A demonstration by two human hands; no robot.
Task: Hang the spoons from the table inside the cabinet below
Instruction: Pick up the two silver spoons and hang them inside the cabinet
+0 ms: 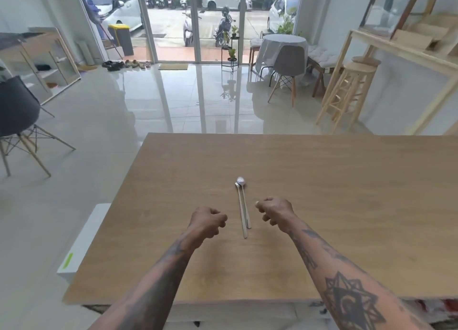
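Note:
Two long metal spoons (pixel 243 205) lie side by side on the wooden table (pixel 322 193), bowls pointing away from me, handles toward me. My left hand (pixel 208 221) hovers just left of the handles, fingers curled into a loose fist with nothing in it. On the other side, my right hand (pixel 273 212) hangs just right of the handles, also curled and holding nothing. Neither hand touches the spoons. The cabinet below the table is mostly hidden; only a strip of its white top (pixel 223 312) shows under the near edge.
A white cabinet door or panel (pixel 84 240) sticks out at the table's left side. A dark chair (pixel 17 111) stands on the tiled floor at left. Wooden stools (pixel 347 91) and a shelf stand at the right, a covered round table (pixel 285 44) farther back.

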